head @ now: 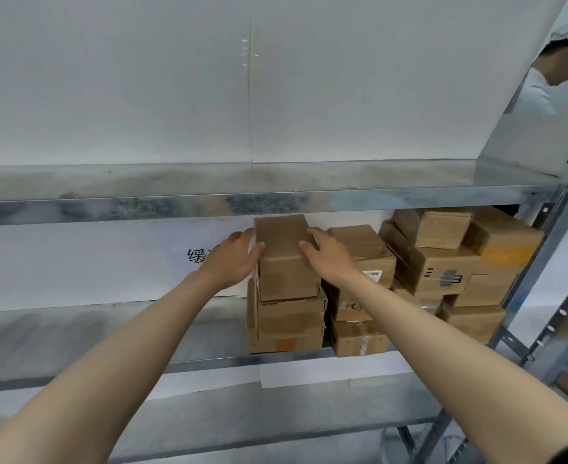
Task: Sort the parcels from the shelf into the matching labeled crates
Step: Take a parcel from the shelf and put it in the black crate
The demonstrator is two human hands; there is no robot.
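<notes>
A brown cardboard parcel [284,259] sits on top of a larger box [287,324] on the middle metal shelf [209,333]. My left hand [232,259] presses against the parcel's left side with the thumb at its front edge. On the parcel's right side lies my right hand [326,254], its fingers over the top right edge. Both hands clasp the parcel between them. No crates are in view.
More cardboard parcels [436,262] are stacked to the right on the same shelf, close against my right wrist. An upper shelf edge [242,205] runs just above the parcel. The shelf upright [544,279] stands at the right. Another person [560,61] is at the top right.
</notes>
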